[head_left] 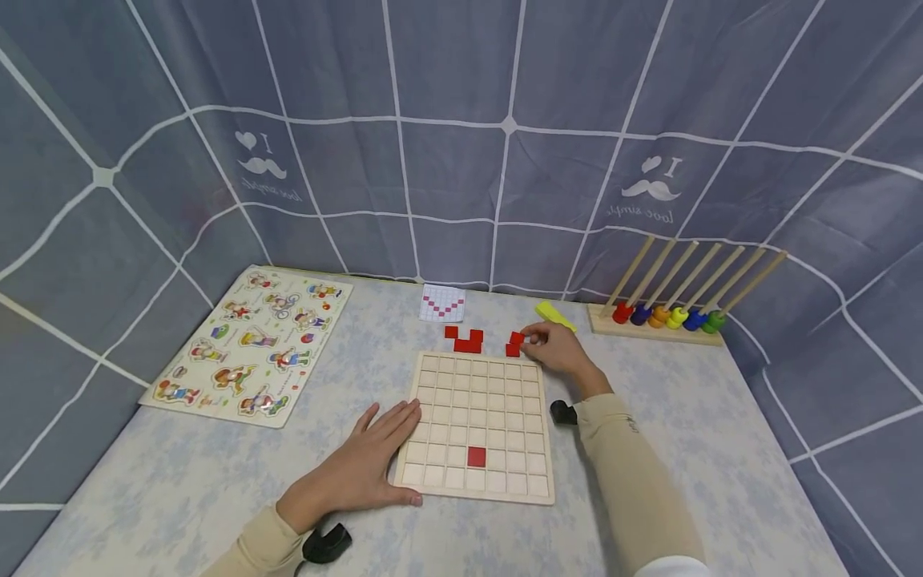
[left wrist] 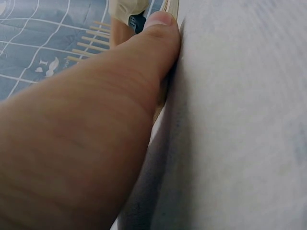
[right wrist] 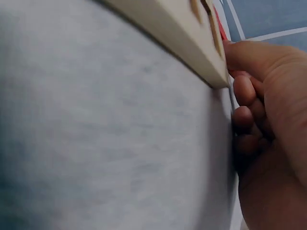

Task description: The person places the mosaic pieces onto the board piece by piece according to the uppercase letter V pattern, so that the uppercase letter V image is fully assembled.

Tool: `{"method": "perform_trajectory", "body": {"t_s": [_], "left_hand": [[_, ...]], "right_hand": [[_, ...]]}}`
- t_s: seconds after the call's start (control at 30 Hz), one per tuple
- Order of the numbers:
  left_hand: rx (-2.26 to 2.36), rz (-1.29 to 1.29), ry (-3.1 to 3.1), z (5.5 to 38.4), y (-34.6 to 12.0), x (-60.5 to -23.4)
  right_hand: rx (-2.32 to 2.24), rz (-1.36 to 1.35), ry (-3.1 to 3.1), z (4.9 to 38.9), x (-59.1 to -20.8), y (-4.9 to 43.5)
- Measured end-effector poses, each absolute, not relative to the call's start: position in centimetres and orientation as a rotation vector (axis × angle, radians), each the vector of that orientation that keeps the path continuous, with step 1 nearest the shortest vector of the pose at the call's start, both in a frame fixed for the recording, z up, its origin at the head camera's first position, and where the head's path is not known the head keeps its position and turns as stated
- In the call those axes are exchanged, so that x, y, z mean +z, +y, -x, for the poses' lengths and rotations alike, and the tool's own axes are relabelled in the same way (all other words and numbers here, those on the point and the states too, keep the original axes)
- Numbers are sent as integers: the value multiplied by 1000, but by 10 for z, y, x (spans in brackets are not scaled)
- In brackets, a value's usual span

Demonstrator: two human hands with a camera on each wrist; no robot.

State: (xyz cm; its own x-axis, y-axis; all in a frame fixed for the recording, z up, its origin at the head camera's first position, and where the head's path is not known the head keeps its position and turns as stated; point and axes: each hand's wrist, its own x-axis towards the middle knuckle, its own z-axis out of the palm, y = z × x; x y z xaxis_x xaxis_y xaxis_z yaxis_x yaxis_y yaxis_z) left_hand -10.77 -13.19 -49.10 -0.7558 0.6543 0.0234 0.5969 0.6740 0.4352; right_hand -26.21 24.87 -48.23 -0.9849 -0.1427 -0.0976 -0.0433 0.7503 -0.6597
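Note:
A wooden grid board (head_left: 546, 481) lies on the table with one red square tile (head_left: 477, 457) in a cell of its lower part. My left hand (head_left: 360, 469) rests along the board's left edge, fingers straight and thumb at the near corner; in the left wrist view the thumb (left wrist: 158, 28) touches the board's side. Beyond the board's far right corner, my right hand (head_left: 558, 351) pinches a red square tile (head_left: 517, 338) between thumb and fingers. Another red tile (head_left: 512, 350) lies just beside it. Several more red tiles (head_left: 467, 346) lie behind the board's far edge.
A paper card (head_left: 443, 303) with a pink V pattern on a grid lies behind the tiles. A yellow piece (head_left: 554, 314) is beyond my right hand. A peg stand (head_left: 656, 328) with coloured rings stands at the back right. A picture puzzle board (head_left: 252, 344) lies at left.

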Motion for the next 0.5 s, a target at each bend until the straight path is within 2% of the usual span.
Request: {"method": "perform_trajectory", "body": {"t_s": [0.23,0.5], "left_hand": [[628,-1040,2763,111,-129,-489],[618,-1021,2759,107,-131,-491]], "right_hand": [[-1159,97,2902,252,-480,254],[-1312,115,2910,218,-480,258]]}}
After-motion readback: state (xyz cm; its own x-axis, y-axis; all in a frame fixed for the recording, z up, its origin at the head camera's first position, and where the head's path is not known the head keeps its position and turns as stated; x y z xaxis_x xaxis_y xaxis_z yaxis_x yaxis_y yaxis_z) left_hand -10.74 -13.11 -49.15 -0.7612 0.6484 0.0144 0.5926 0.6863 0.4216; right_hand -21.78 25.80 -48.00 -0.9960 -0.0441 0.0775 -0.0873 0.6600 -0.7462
